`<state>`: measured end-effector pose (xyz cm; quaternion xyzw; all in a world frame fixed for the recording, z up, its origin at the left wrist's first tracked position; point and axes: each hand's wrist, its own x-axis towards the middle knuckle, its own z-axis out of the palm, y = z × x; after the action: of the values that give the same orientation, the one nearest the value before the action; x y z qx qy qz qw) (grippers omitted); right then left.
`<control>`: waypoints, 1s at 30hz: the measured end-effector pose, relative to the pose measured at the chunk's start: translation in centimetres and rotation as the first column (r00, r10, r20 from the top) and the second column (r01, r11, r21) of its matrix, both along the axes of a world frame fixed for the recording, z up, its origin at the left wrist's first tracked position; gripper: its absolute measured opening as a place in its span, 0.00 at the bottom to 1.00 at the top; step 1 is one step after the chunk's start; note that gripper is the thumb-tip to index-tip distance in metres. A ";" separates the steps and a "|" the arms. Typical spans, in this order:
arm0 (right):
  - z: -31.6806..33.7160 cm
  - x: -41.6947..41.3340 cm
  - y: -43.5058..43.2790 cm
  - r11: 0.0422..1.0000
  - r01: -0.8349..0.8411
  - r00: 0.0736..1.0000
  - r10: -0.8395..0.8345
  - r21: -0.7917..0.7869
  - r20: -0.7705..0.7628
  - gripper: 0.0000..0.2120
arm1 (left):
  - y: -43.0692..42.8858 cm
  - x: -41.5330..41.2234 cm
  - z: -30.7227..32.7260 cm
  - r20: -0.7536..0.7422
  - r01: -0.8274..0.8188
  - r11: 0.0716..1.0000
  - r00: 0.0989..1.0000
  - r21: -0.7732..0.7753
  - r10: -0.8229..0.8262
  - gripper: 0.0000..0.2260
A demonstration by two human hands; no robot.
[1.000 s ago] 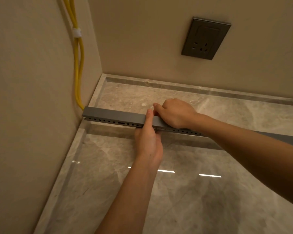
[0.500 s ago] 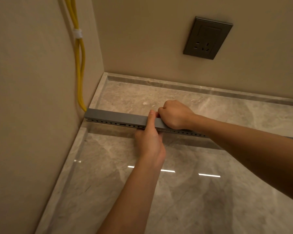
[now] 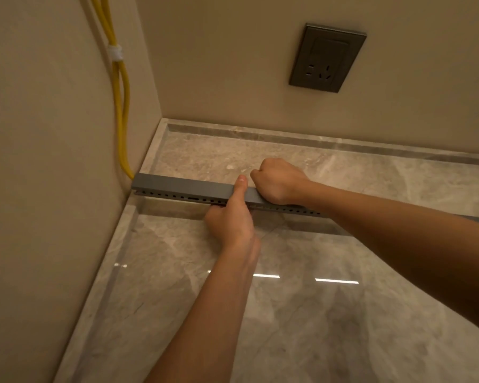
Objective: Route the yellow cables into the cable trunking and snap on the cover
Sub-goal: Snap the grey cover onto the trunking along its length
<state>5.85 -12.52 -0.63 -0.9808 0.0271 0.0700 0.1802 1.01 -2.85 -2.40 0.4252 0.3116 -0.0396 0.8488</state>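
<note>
A grey cable trunking (image 3: 177, 190) runs from the left wall across the marble floor to the right, its perforated side facing me and its grey cover on top. Two yellow cables (image 3: 121, 106), tied by a white strap, come down the left wall and vanish into the trunking's left end. My left hand (image 3: 230, 217) pinches the trunking at its middle, thumb on the cover and fingers below. Right beside it, my right hand (image 3: 278, 181) is a closed fist pressing down on the cover.
A dark grey wall socket (image 3: 327, 58) sits on the far wall. A beige wall (image 3: 39, 189) bounds the left side. Glossy marble floor (image 3: 315, 313) with a raised border strip (image 3: 155, 150) spreads around the trunking.
Both hands stay at the same spot on the trunking. My right hand has curled tighter into a fist on the cover; the left thumb stays on top.
</note>
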 end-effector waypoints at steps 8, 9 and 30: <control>0.8 -1.0 -2.0 0.980 -0.089 0.982 0.117 0.179 -0.149 0.29 | 0.0 0.5 0.2 -0.049 0.008 1.000 0.999 0.019 -0.007 0.10; 1.0 -1.3 -3.0 0.980 -0.066 0.977 0.103 0.188 -0.189 0.29 | 0.0 0.5 0.2 -0.057 0.010 1.000 0.998 0.026 -0.008 0.11; 0.7 -5.2 -11.7 0.998 0.008 0.991 -0.016 -0.064 -0.129 0.20 | -1.0 0.9 1.4 -0.052 -0.023 0.999 0.998 -0.028 0.022 0.13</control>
<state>0.65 -24.25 0.03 -0.9792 0.0467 0.1318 0.1472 1.94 -3.89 -0.99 0.4085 0.3375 -0.0453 0.8468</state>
